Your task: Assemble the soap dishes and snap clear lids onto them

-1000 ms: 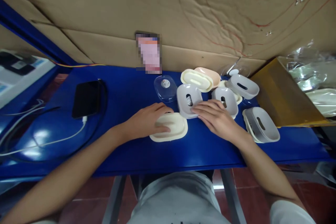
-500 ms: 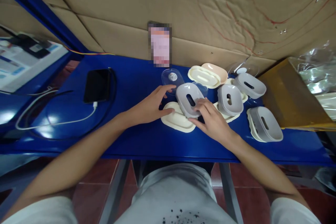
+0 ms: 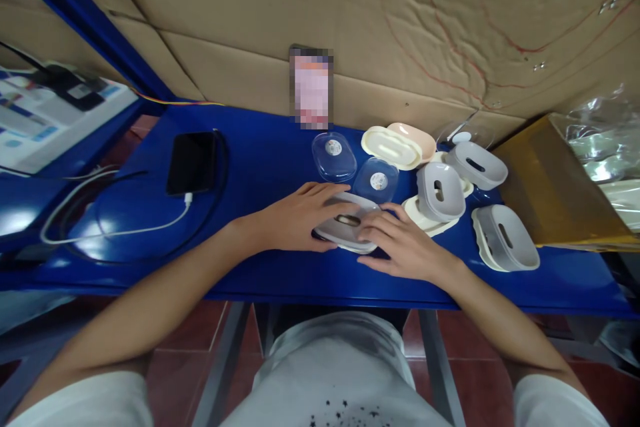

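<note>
Both hands are on a grey slotted soap dish (image 3: 351,237) lying low on the blue table, directly in front of me. My left hand (image 3: 295,219) grips its left end, fingers over the far rim and thumb at the near side. My right hand (image 3: 403,241) has its fingers curled onto the right end, thumb low at the near edge. The cream base seen there earlier is now mostly hidden by the dish and hands. Just beyond lie two clear lids, a left one (image 3: 326,159) and a right one (image 3: 371,177), each with a round sticker.
To the right stand more grey dishes (image 3: 441,195), some on cream bases (image 3: 479,243). Cream and peach trays (image 3: 387,145) lie at the back. A cardboard box (image 3: 535,180) borders the right side. On the left are a black device (image 3: 191,163) and a white cable (image 3: 150,230).
The grey dish has come down and toward me over the cream base. My left hand has moved from beside it onto its left end. The right clear lid is now uncovered.
</note>
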### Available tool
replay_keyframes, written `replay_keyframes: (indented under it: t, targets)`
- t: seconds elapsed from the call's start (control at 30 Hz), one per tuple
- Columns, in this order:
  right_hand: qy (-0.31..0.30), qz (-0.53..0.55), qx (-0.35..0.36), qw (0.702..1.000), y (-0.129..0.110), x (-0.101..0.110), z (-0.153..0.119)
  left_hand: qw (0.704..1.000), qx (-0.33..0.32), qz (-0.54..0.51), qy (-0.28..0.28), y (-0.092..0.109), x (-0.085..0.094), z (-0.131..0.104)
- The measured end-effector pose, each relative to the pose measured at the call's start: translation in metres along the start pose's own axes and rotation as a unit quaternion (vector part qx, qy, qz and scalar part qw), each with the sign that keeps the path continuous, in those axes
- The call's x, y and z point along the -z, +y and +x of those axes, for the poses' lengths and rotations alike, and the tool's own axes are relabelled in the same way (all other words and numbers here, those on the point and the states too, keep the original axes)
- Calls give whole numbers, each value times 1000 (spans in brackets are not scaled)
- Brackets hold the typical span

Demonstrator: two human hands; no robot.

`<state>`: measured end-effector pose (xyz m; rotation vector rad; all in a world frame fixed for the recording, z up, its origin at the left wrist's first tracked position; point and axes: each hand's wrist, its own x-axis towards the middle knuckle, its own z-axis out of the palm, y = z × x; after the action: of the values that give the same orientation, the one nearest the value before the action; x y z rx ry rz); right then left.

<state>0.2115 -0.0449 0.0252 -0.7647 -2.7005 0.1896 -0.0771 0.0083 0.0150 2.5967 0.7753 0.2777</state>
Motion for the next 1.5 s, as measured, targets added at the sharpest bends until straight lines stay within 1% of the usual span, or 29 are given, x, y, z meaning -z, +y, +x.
replay_keyframes:
  t: [0.1, 0.17, 0.23, 0.33, 0.4, 0.53, 0.6, 0.73, 0.77, 0.83, 0.9, 0.97, 1.07, 1.17, 1.23, 1.3, 1.4, 1.5]
  targets:
    - [-23, -67, 9, 997, 0, -6, -1, 1000, -8, -21, 9, 0, -4, 1]
    - [-28, -75, 5, 997, -1, -9, -2, 999, -7, -32, 16, -2, -5, 1]
    - [-20, -78, 6, 997, -2, -10, -2, 999, 1, -34, 13, -4, -4, 1]
    - [4, -99, 16, 995, -4, -12, -3, 999, 9, -33, 2, -5, -3, 1]
    - [20, -133, 24, 991, -6, -14, -4, 1000, 6, -28, 2, -4, -3, 1]
    - [90, -196, 59, 975, -9, -22, -3, 1000, 5, 1, 1, -3, -3, 0]
    - [110, -194, 71, 972, -8, -27, -2, 1000, 17, 12, -12, -3, -3, 0]
    - [83, -131, 70, 985, 3, -28, 1, 998, 44, 17, -40, -3, -1, -1]
    - [81, -115, 56, 989, 9, -26, 1, 998, 47, 12, -44, -3, 1, -2]
    - [84, -94, 0, 992, 20, -22, 1, 997, 55, -2, -54, -3, 7, -4]
    - [87, -91, -62, 990, 29, -18, 0, 995, 73, -17, -70, -5, 15, -7]
    - [88, -79, -102, 988, 34, -15, 0, 991, 99, -30, -87, -9, 25, -9]
    - [82, -66, -154, 983, 29, -16, 0, 984, 130, -47, -109, -17, 35, -12]
    - [73, -113, -235, 963, 18, -17, 1, 981, 146, -55, -120, -20, 39, -12]
    - [59, -134, -274, 951, 11, -16, 1, 980, 152, -51, -115, -20, 40, -11]
    - [33, -119, -271, 955, 7, -13, 0, 981, 155, -47, -108, -21, 40, -12]
    - [6, -80, -241, 967, 2, -9, -3, 983, 158, -49, -79, -24, 43, -14]
    - [0, -53, -257, 965, 1, -10, -6, 984, 160, -58, -51, -30, 45, -17]
